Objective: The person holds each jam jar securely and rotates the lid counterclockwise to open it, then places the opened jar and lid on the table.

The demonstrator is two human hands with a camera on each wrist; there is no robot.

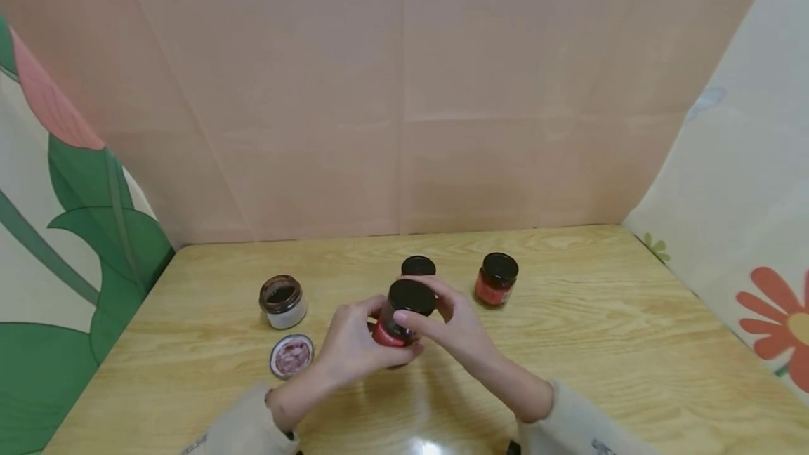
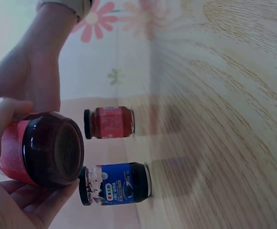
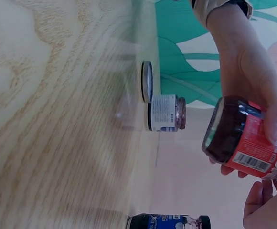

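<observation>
In the head view a glass jar with a red label and a black lid is held up above the table, tilted. My left hand grips its body, the thumb lying along the label in the right wrist view. Fingers and thumb of my right hand pinch the sides of the lid. The jar's dark base faces the left wrist camera. Just behind the hands stands a blue-labelled jar with a black lid, partly hidden in the head view.
Another red-labelled jar with its lid on stands behind and right of the hands. To the left is an uncapped jar with dark residue around its mouth. Its loose lid lies in front of it on the wood-grain table.
</observation>
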